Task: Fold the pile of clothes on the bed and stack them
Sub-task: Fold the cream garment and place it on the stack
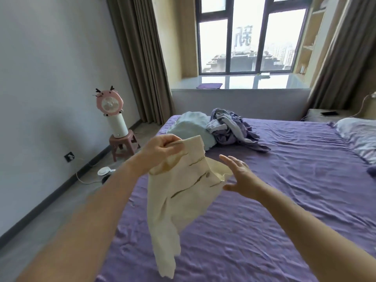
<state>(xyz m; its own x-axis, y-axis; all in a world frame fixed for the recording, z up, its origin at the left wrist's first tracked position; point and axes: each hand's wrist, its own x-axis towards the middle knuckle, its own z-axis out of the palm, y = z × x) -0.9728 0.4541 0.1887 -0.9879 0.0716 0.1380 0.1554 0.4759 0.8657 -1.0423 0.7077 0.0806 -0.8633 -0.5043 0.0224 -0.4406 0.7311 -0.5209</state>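
Observation:
A cream garment [183,196] with dark seam lines hangs in the air above the purple bed [274,200]. My left hand [162,151] pinches its top edge and holds it up. My right hand [242,178] is beside the garment's right edge, fingers straight and spread, holding nothing. At the far left corner of the bed lies a pile of clothes [230,127] in grey-purple tones, with a pale blue piece [191,127] next to it.
A pillow [358,135] lies at the right edge of the bed. On the floor to the left stand a pink stool [124,143] with a pink fan [110,102] and a white cable. A nightstand [325,115] sits far right.

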